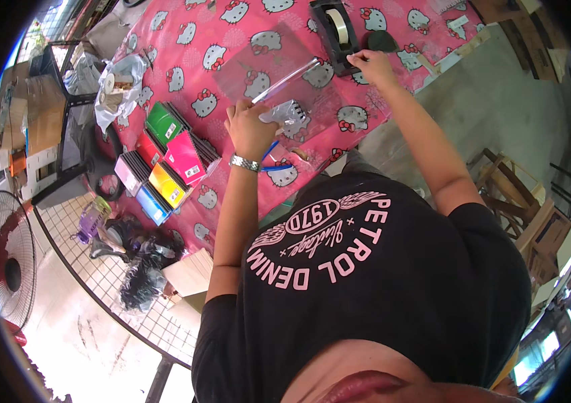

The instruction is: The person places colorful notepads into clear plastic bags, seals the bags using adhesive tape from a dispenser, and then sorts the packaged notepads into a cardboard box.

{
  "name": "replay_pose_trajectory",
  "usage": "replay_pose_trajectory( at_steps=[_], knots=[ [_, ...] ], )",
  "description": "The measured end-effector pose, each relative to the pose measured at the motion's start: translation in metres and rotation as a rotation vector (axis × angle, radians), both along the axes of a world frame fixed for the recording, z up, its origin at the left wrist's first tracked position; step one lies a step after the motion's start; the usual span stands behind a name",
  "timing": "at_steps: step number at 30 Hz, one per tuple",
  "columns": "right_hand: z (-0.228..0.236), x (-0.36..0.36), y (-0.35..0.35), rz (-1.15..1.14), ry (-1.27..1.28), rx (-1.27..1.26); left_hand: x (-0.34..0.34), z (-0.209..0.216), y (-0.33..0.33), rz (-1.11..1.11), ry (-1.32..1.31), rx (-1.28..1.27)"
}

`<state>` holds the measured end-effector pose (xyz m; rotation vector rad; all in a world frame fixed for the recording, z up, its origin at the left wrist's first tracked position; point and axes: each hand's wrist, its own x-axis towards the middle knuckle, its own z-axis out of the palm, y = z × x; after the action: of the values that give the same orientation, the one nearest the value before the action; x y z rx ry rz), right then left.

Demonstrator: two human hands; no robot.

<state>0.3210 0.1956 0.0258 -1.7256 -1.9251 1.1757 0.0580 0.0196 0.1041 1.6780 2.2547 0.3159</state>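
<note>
My left hand [252, 130] is closed at the edge of a small spiral notebook [291, 115] wrapped in clear plastic. Under the notebook lies a clear plastic sheet [268, 54] with a shiny folded strip across it. At the near end of a black tape dispenser [326, 33], my right hand [371, 67] pinches where the tape comes off; the strip itself is too fine to make out. Blue-handled scissors [277, 166] lie just below my left wrist.
Stacks of coloured spiral notebooks [168, 183] stand to the left on the pink patterned tablecloth [205, 27]. Beyond them is a white plastic bag [121, 87]. A dark rounded object [381, 41] sits beside the dispenser. A fan [10, 258] stands at far left.
</note>
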Motion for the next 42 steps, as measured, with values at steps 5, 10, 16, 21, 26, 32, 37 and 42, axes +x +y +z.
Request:
replay_pose_trajectory(
  at_steps=[5, 10, 16, 21, 26, 32, 37, 42],
  knots=[
    [-0.017, 0.000, -0.051, -0.397, 0.652, -0.117, -0.022, -0.034, -0.014, 0.082, -0.782, 0.087],
    [-0.049, 0.021, -0.086, -0.424, 1.072, -0.850, -0.014, -0.047, -0.021, 0.260, -1.252, 0.074],
    [0.016, -0.093, -0.030, 0.597, 0.911, -0.849, -0.012, -0.048, -0.018, 0.280, -1.297, 0.099],
    [0.079, -0.190, -0.008, 1.554, -0.447, 0.068, -0.014, -0.049, -0.017, 0.258, -1.263, 0.082],
    [0.002, -0.163, 0.006, 1.285, -0.288, -0.329, -0.009, -0.061, -0.028, 0.096, -1.140, 0.279],
    [-0.020, -0.071, -0.075, 0.824, 0.394, 0.174, 0.016, -0.043, -0.040, -0.038, -0.427, 0.283],
    [0.050, -0.068, -0.075, 0.624, 0.460, 0.164, 0.009, -0.036, -0.035, -0.044, -0.467, 0.377],
    [0.157, 0.014, 0.001, -0.095, 0.776, 0.208, 0.038, 0.014, 0.000, 0.105, -0.874, 0.545]
  ],
)
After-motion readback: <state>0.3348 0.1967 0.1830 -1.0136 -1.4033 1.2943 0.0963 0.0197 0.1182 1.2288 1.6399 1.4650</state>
